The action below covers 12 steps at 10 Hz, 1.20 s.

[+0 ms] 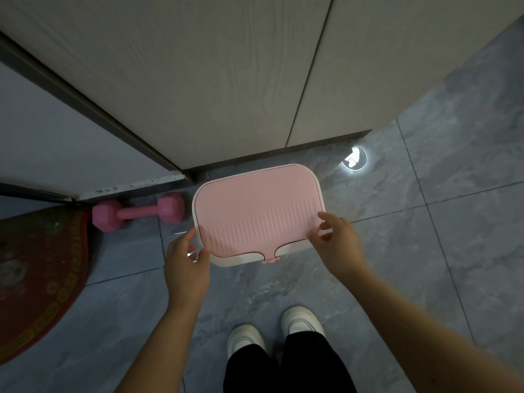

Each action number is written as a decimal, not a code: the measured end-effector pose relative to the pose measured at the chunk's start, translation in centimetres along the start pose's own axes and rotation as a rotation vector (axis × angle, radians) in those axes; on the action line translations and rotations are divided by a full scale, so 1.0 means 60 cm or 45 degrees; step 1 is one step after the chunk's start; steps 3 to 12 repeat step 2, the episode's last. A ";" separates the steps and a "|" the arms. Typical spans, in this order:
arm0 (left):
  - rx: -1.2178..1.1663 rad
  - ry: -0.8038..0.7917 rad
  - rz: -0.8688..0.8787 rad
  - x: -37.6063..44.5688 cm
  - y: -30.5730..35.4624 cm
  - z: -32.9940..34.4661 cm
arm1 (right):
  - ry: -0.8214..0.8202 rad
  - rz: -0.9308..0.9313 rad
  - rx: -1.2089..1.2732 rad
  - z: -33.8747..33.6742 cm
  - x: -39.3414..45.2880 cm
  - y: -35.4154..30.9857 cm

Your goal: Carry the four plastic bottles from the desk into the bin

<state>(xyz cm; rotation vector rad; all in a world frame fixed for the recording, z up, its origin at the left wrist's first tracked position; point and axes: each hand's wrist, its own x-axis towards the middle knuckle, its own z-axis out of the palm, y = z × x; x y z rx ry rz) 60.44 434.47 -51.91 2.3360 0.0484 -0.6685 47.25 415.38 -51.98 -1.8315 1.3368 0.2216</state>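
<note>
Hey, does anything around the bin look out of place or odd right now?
One thing: a pink dumbbell lies loose on the tiled floor left of the bin, beside the red mat, where it could trip someone. The bin's pink lid sits flat, both hands at its front corners. No bottles or spills in sight.

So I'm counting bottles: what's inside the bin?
Cannot tell. The pink lid covers the bin fully, so its inside is hidden. Both hands, left and right, are at the lid's near corners. No bottles show anywhere.
</note>
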 end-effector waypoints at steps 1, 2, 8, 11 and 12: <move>-0.025 -0.066 -0.020 -0.015 0.014 -0.015 | -0.059 0.121 0.191 -0.016 -0.023 -0.015; -0.011 -0.084 -0.049 -0.038 0.040 -0.034 | -0.142 0.206 0.280 -0.037 -0.054 -0.042; -0.011 -0.084 -0.049 -0.038 0.040 -0.034 | -0.142 0.206 0.280 -0.037 -0.054 -0.042; -0.011 -0.084 -0.049 -0.038 0.040 -0.034 | -0.142 0.206 0.280 -0.037 -0.054 -0.042; -0.011 -0.084 -0.049 -0.038 0.040 -0.034 | -0.142 0.206 0.280 -0.037 -0.054 -0.042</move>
